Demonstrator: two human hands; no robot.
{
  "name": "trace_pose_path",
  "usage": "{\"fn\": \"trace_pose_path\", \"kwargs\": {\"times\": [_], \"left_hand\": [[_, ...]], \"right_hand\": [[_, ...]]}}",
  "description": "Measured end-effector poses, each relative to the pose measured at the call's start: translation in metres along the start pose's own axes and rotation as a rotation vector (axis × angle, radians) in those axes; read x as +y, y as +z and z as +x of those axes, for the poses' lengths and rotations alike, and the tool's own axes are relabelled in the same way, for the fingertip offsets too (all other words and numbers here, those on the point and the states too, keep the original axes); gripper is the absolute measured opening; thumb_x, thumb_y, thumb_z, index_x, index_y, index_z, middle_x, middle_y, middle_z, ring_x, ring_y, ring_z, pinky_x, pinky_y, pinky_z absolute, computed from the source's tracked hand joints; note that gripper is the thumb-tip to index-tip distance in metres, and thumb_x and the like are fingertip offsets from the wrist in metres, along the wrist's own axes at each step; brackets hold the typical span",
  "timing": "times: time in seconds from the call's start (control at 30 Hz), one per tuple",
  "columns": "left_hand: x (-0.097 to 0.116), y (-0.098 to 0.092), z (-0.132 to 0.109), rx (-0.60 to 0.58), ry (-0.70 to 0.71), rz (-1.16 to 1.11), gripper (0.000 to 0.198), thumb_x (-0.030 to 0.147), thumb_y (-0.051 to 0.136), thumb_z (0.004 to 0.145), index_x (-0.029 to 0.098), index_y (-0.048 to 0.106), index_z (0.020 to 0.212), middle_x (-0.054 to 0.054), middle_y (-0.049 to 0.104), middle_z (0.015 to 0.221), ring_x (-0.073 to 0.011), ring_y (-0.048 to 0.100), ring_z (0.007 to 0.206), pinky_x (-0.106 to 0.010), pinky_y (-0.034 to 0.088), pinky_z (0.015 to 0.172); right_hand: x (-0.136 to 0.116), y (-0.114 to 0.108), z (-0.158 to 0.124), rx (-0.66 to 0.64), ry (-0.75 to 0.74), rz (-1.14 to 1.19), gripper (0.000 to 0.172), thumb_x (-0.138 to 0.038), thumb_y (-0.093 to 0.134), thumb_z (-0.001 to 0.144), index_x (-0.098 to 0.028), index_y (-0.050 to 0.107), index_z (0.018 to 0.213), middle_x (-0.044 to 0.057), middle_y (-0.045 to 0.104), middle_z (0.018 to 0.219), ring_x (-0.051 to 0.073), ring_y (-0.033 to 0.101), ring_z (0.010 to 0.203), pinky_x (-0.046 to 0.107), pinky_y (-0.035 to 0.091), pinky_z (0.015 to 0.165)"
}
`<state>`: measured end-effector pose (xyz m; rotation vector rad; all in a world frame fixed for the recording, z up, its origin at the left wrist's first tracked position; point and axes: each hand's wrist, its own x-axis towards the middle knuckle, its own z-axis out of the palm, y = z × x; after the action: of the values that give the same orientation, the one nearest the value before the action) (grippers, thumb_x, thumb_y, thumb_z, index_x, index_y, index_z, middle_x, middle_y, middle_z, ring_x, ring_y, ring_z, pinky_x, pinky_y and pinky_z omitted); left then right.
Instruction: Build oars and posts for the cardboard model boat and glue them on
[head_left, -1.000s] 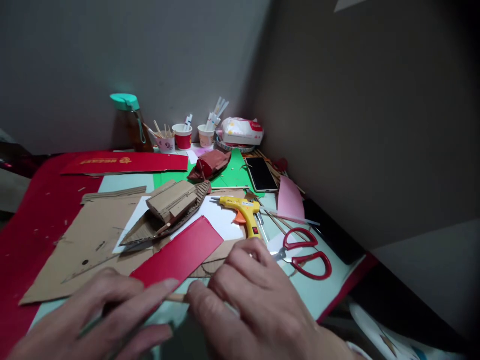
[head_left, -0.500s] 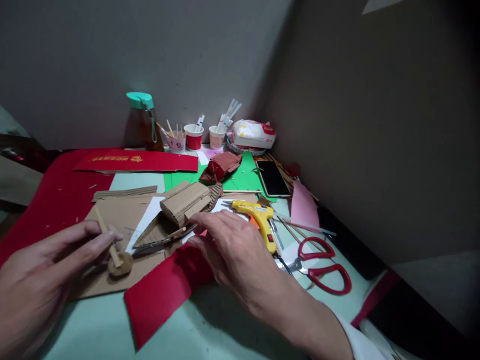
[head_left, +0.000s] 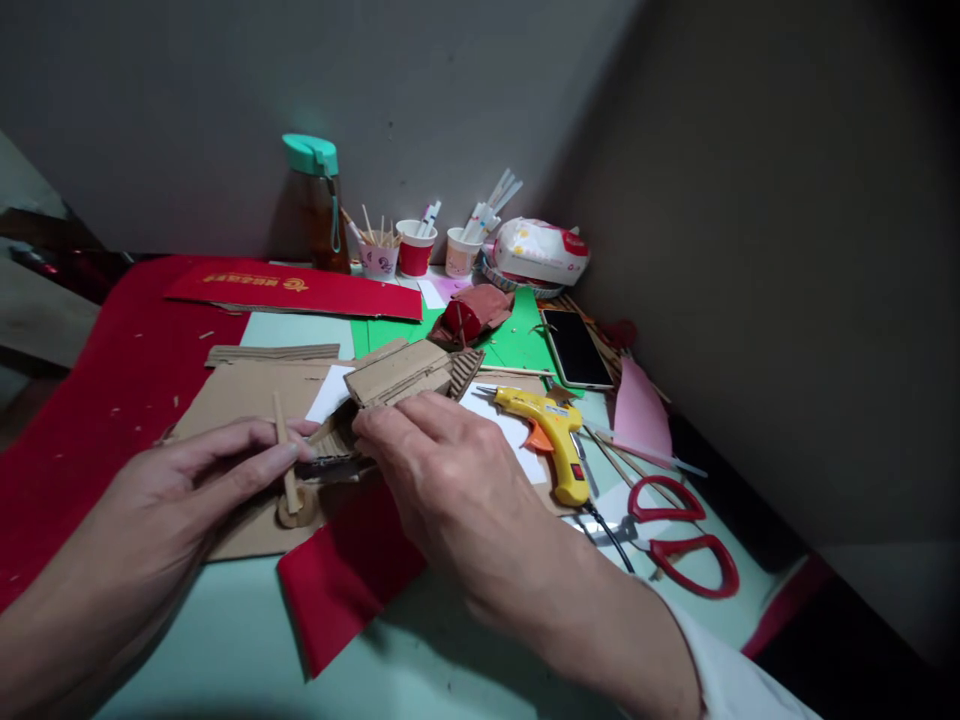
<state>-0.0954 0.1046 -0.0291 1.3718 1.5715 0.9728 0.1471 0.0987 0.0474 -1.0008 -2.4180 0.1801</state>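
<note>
My left hand [head_left: 217, 470] pinches a thin wooden stick [head_left: 283, 440] between thumb and fingers. A small round cardboard disc [head_left: 296, 507] sits at the stick's lower end. A cardboard boat [head_left: 401, 375] with a corrugated hull and a boxy cabin lies in front of me, its left end partly behind my left fingertips. My right hand [head_left: 442, 460] is closed at the boat's near side, its fingertips against the cardboard and partly hidden. A red card strip [head_left: 345, 585] lies beneath my right hand, and a flat cardboard sheet [head_left: 240, 400] lies under the boat.
To the right lie a yellow glue gun [head_left: 551, 430], red-handled scissors [head_left: 682, 535] and a phone [head_left: 576, 348]. A reddish model boat [head_left: 476, 312] rests on green paper [head_left: 529, 340]. Behind stand a bottle [head_left: 319, 215], paper cups [head_left: 415, 250] with sticks, and a tissue pack [head_left: 540, 250].
My left hand has moved right with the stick and disc, close to the boat's left end. My right hand has shifted left onto the boat's near side. The camera view has shifted slightly.
</note>
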Motion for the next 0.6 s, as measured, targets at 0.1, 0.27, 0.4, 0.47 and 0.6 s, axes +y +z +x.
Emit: {"fn": "trace_pose_path", "kwargs": {"times": [0.1, 0.27, 0.4, 0.47, 0.6], "left_hand": [[0.004, 0.003, -0.003, 0.018, -0.05, -0.053, 0.04, 0.066, 0.081, 0.07, 0.032, 0.078, 0.09, 0.006, 0.078, 0.105, -0.018, 0.069, 0.106, -0.011, 0.054, 0.08], [0.007, 0.004, -0.007, 0.051, -0.07, -0.116, 0.044, 0.064, 0.086, 0.066, 0.03, 0.079, 0.093, 0.004, 0.079, 0.098, -0.0194, 0.07, 0.094, -0.018, 0.057, 0.076], [0.008, 0.003, -0.008, 0.052, -0.065, -0.141, 0.042, 0.063, 0.087, 0.065, 0.03, 0.079, 0.091, 0.005, 0.078, 0.099, -0.0161, 0.069, 0.091, -0.014, 0.055, 0.074], [0.008, 0.003, -0.008, 0.055, -0.067, -0.149, 0.041, 0.063, 0.088, 0.065, 0.031, 0.078, 0.089, 0.006, 0.077, 0.097, -0.0147, 0.068, 0.089, -0.013, 0.053, 0.072], [0.012, 0.005, -0.008, 0.076, -0.121, -0.135, 0.044, 0.066, 0.088, 0.061, 0.034, 0.078, 0.089, 0.006, 0.078, 0.1, -0.0183, 0.068, 0.094, -0.019, 0.054, 0.078]], "right_hand": [[-0.002, 0.005, 0.006, 0.023, -0.029, -0.054, 0.027, -0.005, 0.041, 0.104, -0.011, 0.066, 0.097, 0.003, 0.059, 0.079, 0.014, 0.049, 0.068, 0.027, 0.037, 0.059], [-0.005, 0.009, 0.013, -0.004, -0.019, -0.106, 0.025, -0.003, 0.045, 0.101, -0.011, 0.068, 0.094, 0.003, 0.06, 0.076, 0.014, 0.047, 0.064, 0.027, 0.035, 0.056], [-0.006, 0.012, 0.014, -0.002, -0.022, -0.076, 0.026, -0.002, 0.044, 0.1, -0.009, 0.069, 0.099, 0.003, 0.061, 0.079, 0.016, 0.051, 0.069, 0.028, 0.038, 0.061], [-0.006, 0.012, 0.012, 0.014, -0.029, -0.067, 0.026, -0.002, 0.044, 0.101, -0.009, 0.069, 0.101, 0.004, 0.061, 0.081, 0.017, 0.051, 0.071, 0.029, 0.038, 0.062], [-0.005, 0.011, 0.007, 0.018, -0.017, -0.043, 0.027, -0.005, 0.043, 0.104, -0.009, 0.069, 0.109, 0.005, 0.061, 0.085, 0.018, 0.049, 0.071, 0.03, 0.038, 0.063]]}}
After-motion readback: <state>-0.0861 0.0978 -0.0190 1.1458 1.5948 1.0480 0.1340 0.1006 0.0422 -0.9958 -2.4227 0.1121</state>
